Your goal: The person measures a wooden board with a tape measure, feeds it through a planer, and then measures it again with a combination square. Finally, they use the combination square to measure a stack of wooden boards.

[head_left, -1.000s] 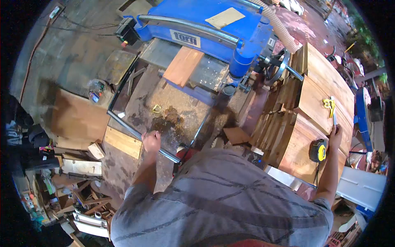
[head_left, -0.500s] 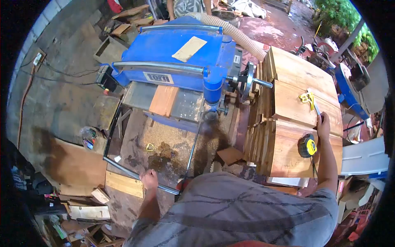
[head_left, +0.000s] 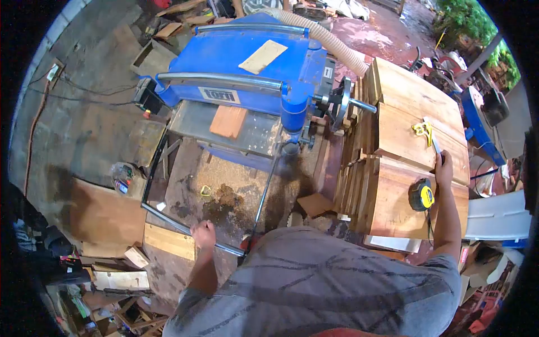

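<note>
My left hand (head_left: 203,233) is closed in a fist around the metal bar (head_left: 168,219) of the frame in front of the planer. At the right, my right hand (head_left: 443,170) rests over a stack of wide boards (head_left: 401,188), its fingers curled on the end of a slim yellow-and-silver tool (head_left: 422,131) whose kind I cannot make out. A black-and-yellow tape measure (head_left: 421,195) lies on the boards beside that wrist. Ahead, a reddish wooden board (head_left: 228,122) lies on the bed of the blue thickness planer (head_left: 236,62), its far end hidden under the housing.
A crank handwheel (head_left: 341,104) sticks out between planer and boards. A ribbed hose (head_left: 320,35) runs behind the machine. Wood shavings (head_left: 238,182) cover the floor below it. Cables and scrap wood lie at the left. Another person's legs (head_left: 264,5) show behind the planer.
The reddish board has slid farther under the planer, so less of it shows. The view has shifted slightly. Both hands have kept their places.
</note>
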Available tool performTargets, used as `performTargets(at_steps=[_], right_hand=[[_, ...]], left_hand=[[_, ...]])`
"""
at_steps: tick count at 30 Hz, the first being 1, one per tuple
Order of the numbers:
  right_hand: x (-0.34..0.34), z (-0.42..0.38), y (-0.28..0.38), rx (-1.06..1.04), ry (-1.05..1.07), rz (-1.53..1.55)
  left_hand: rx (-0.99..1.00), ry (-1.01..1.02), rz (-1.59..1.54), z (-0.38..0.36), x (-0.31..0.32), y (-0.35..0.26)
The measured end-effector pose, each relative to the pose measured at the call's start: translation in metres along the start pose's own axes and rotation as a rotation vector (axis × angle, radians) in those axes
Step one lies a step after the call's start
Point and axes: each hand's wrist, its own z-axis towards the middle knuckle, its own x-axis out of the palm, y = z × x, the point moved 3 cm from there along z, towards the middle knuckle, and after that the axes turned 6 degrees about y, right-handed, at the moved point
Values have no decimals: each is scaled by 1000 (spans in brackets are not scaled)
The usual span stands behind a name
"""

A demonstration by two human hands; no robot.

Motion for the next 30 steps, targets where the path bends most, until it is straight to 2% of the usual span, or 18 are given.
performTargets(at_steps=[4, 6, 9, 12, 16, 22, 24, 30], right_hand=[[5, 3, -13, -57, -34, -31], [6, 4, -15, -28, -36, -36], [5, 2, -10, -46, -54, 9], [5, 4, -9, 20, 10, 85], [2, 1, -2, -45, -8, 55], [1, 0, 1, 36, -4, 42], [-3, -4, 12, -57, -63, 19], [-6, -2, 15, -16, -11, 19]], left_hand=[[-96, 125, -24, -1, -6, -4], [-8, 55, -1, 0, -1, 0], [17, -18, -19, -1, 2, 2], [25, -21, -19, 0, 1, 1], [3, 3, -32, 1, -4, -3], [39, -42, -42, 0, -7, -6], [20, 13, -25, 0, -8, -7], [9, -2, 26, 0, 2, 0]])
